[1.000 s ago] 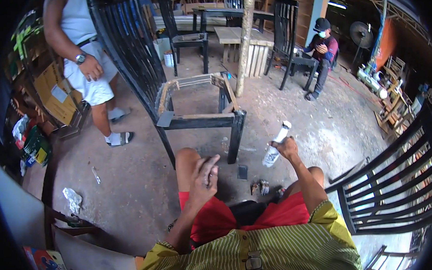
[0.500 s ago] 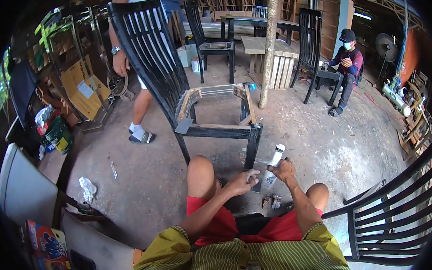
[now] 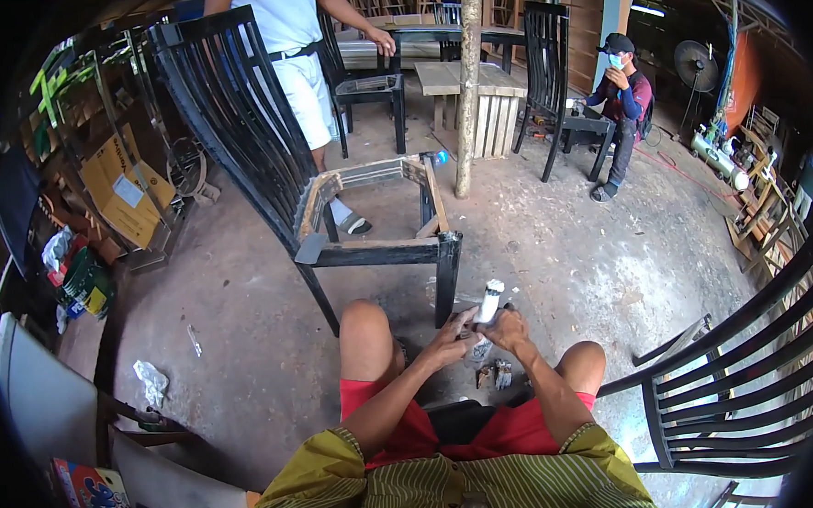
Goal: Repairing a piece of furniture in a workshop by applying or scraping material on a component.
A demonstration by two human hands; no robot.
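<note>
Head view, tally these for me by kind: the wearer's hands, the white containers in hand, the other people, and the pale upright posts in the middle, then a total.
Wearer's hands, left hand and right hand: 2
White container: 1
Other people, standing person and seated person: 2
Pale post: 1
Total: 6

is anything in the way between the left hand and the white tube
Nothing visible stands between them: the left hand is at the white tube, which the right hand grips. Whether the left one touches it is hard to tell. The seatless black chair stands beyond, not between.
</note>
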